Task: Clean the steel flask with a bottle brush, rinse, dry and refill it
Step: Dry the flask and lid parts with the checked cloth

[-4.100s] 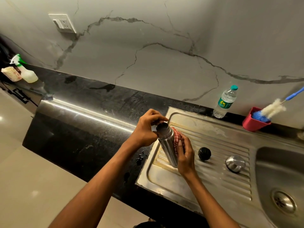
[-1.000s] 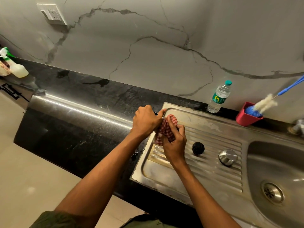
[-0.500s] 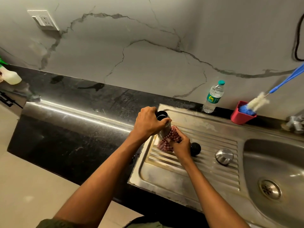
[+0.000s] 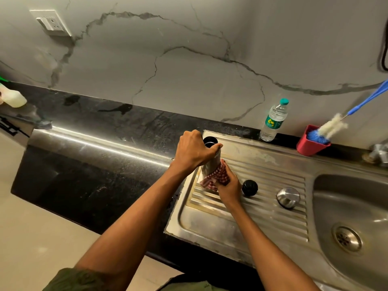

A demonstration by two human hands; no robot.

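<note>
**Drying the flask on the drainboard**

I am looking down my two forearms at the drainboard [image 4: 220,223], where the flask [image 4: 211,164] is standing upright with its mouth open. My right hand [image 4: 227,186] is curling its fingers round a checked cloth [image 4: 217,177] and pressing it against the flask's lower body, which I am taking to be the drying step. My left hand [image 4: 194,152] is gripping the neck from above, fingers wrapped round it, probably to be steadying the flask against the rubbing. Just right of my right hand, the black cap [image 4: 249,187] and the steel cup [image 4: 288,197] are lying on the ribs, well clear of the wiping. Farther right the sink [image 4: 327,208] is sitting. At the wall, the water bottle [image 4: 274,120] is waiting, likely for the refill, and the brush [image 4: 333,127] is resting in the red cup [image 4: 310,145]. Nothing is blocking my reach to the bottle.
</note>
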